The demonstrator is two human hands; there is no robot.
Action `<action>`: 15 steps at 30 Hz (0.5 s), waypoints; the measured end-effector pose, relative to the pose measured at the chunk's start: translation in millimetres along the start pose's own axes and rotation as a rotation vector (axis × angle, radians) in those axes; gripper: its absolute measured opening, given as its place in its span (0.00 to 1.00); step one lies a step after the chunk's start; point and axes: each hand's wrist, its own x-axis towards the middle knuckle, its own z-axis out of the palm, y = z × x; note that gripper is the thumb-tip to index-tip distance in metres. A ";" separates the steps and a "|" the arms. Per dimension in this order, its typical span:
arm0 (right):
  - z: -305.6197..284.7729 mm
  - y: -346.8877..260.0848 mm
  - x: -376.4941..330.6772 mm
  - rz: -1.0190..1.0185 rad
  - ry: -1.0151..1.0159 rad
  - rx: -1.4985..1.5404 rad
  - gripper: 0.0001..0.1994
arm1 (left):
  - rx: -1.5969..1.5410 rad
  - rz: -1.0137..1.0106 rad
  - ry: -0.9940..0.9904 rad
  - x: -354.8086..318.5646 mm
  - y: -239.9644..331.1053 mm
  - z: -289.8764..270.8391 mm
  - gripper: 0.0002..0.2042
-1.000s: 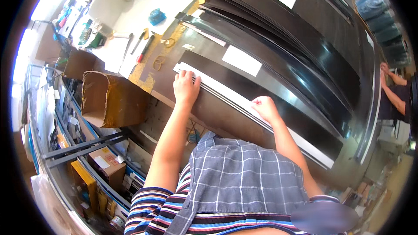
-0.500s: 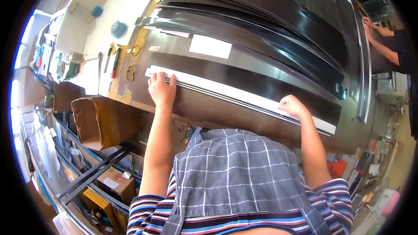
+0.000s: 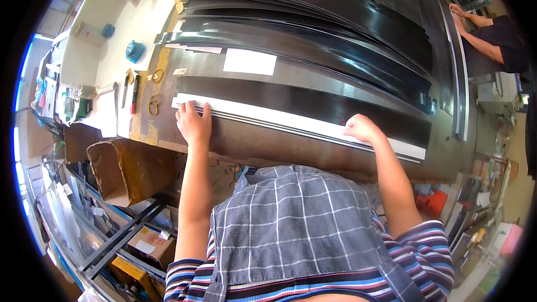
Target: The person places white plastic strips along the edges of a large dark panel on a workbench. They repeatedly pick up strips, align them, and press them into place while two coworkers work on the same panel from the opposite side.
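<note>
A long white strip (image 3: 268,116) lies across the near part of the dark table, with several thin dark-and-white edges stacked along its near side. At its left end my left hand (image 3: 193,127) presses down with the fingertips, thumb apart from the fingers. My right hand (image 3: 364,128) is on the strip toward its right end, fingers curled in and closed at its surface; the fingertips are partly hidden. Just beyond the white strip lies a wide black strip (image 3: 302,106). A white paper sheet (image 3: 250,62) rests farther back.
Several glossy dark strips (image 3: 313,42) are spread over the table (image 3: 268,148). Scissors (image 3: 154,105), a red marker (image 3: 135,95) and a blue tape roll (image 3: 134,51) lie at the left. Below stands an open cardboard box (image 3: 131,170). Another person's hands (image 3: 457,18) touch strips at the far right.
The whole view has shifted, so the table and strips appear farther left. Both hands keep about the same places on the white strip.
</note>
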 end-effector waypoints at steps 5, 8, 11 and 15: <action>-2.8 -10.3 -4.2 0.039 0.003 -0.025 0.14 | 0.002 0.007 -0.012 -0.3 -1.5 -1.8 0.18; 1.2 -6.7 -0.2 0.016 0.009 -0.048 0.14 | 0.015 0.004 -0.012 0.1 -3.7 -1.1 0.19; -0.4 -9.1 -2.3 0.037 0.006 -0.073 0.14 | 0.009 -0.004 -0.010 -1.3 -4.6 2.4 0.20; 3.6 -6.9 -0.8 0.002 0.046 -0.040 0.14 | 0.014 0.022 0.058 -1.3 -2.6 1.5 0.18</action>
